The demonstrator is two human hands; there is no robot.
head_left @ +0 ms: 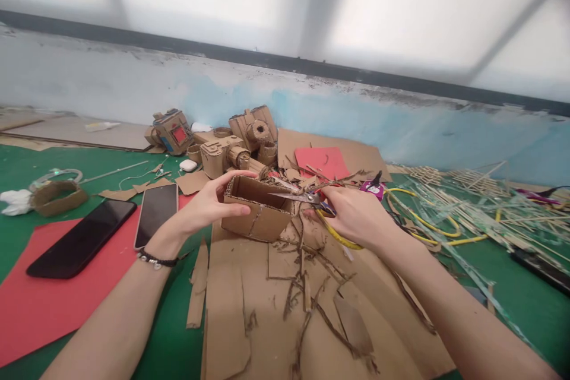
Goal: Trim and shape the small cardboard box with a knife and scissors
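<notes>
My left hand grips the left end of an open-topped cardboard box, thumb on its near wall and fingers round the far side. In my right hand is a pair of scissors, its blades pointing left over the box's right end. The blades look parted. Whether they touch the box edge I cannot tell. Below the box lies a large cardboard sheet strewn with torn strips and scraps.
Two phones lie left on red paper. Cardboard camera models stand at the back by the wall. To the right are a yellow cable and a heap of thin sticks. A cardboard ring sits far left.
</notes>
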